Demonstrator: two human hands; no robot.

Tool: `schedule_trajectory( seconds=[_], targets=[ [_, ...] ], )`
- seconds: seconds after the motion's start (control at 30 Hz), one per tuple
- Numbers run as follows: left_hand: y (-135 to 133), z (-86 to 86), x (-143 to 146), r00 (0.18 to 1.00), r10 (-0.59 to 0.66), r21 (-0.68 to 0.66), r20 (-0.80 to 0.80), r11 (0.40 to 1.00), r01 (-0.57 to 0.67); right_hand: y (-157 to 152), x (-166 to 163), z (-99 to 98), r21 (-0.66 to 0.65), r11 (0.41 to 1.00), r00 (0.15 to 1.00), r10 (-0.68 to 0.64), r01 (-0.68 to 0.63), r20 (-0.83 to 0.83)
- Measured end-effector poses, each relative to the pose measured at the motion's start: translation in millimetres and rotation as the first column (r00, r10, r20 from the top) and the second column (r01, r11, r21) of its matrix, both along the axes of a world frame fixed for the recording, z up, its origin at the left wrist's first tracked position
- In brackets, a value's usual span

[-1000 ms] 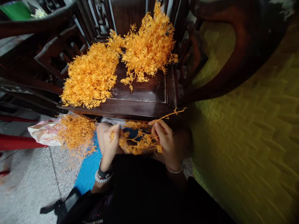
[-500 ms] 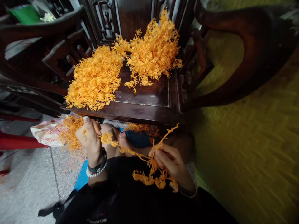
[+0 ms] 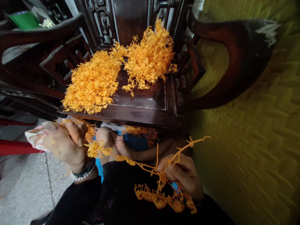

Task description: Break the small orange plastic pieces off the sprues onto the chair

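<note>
My left hand (image 3: pixel 67 145) is closed in a fist at the left, with one end of a thin orange branched plastic sprig (image 3: pixel 127 161) at its inner side. The sprig stretches across my lap to my right hand (image 3: pixel 181 175), whose thumb and fingers pinch its stem. A bare, twig-like tip sticks up past the right fingers, and a curly cluster (image 3: pixel 161 201) dangles below them. Two heaps of similar frilly orange sprigs, a left heap (image 3: pixel 91 82) and a right heap (image 3: pixel 150 56), lie on the dark wooden chair seat (image 3: pixel 142 98) ahead.
Carved chair arms rise on both sides, the right arm (image 3: pixel 236 62) beside a yellow-green textured wall (image 3: pixel 253 140). More orange pieces (image 3: pixel 140 131) lie on a blue sheet (image 3: pixel 134 140) under the seat. A printed white bag (image 3: pixel 35 137) is partly behind my left hand.
My left hand has moved left and closer to the camera. My right hand has shifted right and slightly down, the sprig still strung between them. The whole view has moved a little.
</note>
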State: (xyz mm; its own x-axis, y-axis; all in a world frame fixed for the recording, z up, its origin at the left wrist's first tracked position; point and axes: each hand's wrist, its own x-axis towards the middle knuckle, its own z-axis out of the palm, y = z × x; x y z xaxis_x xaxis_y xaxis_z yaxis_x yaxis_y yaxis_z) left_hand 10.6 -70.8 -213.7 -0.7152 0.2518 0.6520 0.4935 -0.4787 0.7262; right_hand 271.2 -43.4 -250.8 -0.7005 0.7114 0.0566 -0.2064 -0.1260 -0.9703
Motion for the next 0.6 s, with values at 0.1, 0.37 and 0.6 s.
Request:
schedule_trajectory(
  seconds=[0.1, 0.37, 0.6],
  targets=[
    [9, -1.8, -7, 0.999, 0.013, -0.004, -0.040, 1.000, -0.014, 3, -1, 4.1, 0.000, 0.999, 0.997, 0.037, -0.037, 0.063],
    [21, -8.7, -1, 0.827, -0.519, -0.459, -0.215, 0.802, 0.384, 25, -31, -3.3, 0.121, 0.990, 0.937, -0.104, 0.067, 0.334],
    [22, -6.7, 25, 0.645, -0.724, -0.597, -0.243, 0.636, 0.489, 30, -33, 19.5, 0.574, 0.741, 0.893, -0.449, 0.349, 0.037]
  ],
)
